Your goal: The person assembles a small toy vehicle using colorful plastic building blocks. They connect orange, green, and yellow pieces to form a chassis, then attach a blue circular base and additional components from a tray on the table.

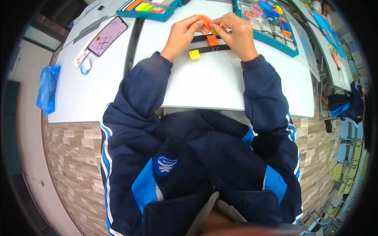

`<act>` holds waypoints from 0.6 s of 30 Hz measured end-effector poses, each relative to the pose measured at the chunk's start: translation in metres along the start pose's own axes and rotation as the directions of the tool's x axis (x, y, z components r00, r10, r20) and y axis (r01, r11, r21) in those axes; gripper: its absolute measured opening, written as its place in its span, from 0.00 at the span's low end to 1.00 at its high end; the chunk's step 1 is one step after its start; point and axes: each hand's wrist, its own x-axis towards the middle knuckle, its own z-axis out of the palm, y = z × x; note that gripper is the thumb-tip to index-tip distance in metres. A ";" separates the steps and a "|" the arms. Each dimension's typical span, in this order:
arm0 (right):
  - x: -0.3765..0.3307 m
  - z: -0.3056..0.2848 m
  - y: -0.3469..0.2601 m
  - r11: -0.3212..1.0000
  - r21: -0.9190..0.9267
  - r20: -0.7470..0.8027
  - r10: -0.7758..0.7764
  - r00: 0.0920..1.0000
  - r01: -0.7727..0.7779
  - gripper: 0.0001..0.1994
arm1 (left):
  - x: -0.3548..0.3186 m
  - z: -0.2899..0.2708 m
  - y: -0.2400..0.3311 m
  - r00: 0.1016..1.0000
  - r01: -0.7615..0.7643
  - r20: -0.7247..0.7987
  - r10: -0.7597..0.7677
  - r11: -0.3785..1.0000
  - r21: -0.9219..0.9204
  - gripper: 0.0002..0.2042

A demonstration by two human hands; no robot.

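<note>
Both my hands are raised over the far part of the white table, close together. My left hand pinches an orange building piece. Against that piece, the fingertips of my right hand are pressed around a small green piece, partly hidden by the fingers. Just below the hands lie black beams, joined to an orange block. A yellow block sits at the left end of the nearer beam.
A teal tray of coloured parts stands at the far left, another teal tray at the right. On the left are a phone, a small white-and-blue item and a blue plastic bag. People are at the right edge.
</note>
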 end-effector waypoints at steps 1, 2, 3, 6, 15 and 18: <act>0.000 0.000 0.000 1.000 0.005 0.003 -0.001 1.000 0.001 0.04 | 0.000 0.001 0.000 1.000 -0.005 -0.004 0.005 1.000 -0.004 0.16; -0.001 0.000 0.000 1.000 -0.010 0.006 -0.005 1.000 0.006 0.04 | -0.001 0.002 0.001 1.000 -0.011 -0.007 0.011 1.000 -0.009 0.15; -0.001 0.000 0.001 1.000 -0.022 0.013 -0.009 1.000 0.009 0.04 | -0.001 0.003 0.001 1.000 -0.018 -0.016 0.018 1.000 -0.010 0.15; -0.003 0.001 0.003 0.998 -0.050 0.034 -0.027 0.999 0.028 0.05 | -0.001 0.008 0.001 0.995 -0.048 -0.090 0.047 0.999 -0.009 0.10; -0.004 -0.002 0.009 0.991 -0.077 0.106 -0.098 0.990 0.106 0.06 | -0.004 0.010 0.003 0.992 -0.096 -0.068 0.107 0.984 0.150 0.11; -0.004 -0.002 0.008 0.991 -0.080 0.090 -0.097 0.991 0.104 0.05 | -0.004 0.010 0.005 0.987 -0.115 -0.095 0.130 0.982 0.150 0.10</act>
